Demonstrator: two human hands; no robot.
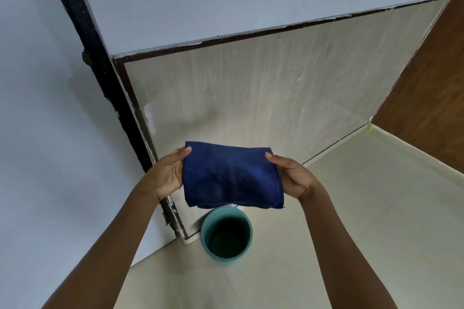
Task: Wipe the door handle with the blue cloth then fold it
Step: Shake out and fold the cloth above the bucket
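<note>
The blue cloth [231, 175] is doubled over into a rough rectangle and hangs in the air at the middle of the head view. My left hand [169, 173] grips its left edge, thumb on top near the upper corner. My right hand [292, 178] grips its right edge the same way. Both forearms reach up from the bottom of the frame. A door handle is not visible in this frame.
A teal bucket [226, 236] stands on the pale floor right under the cloth. A black door frame [100, 63] runs down the left beside a grey wall. A brown wooden door [431, 98] stands at the right edge.
</note>
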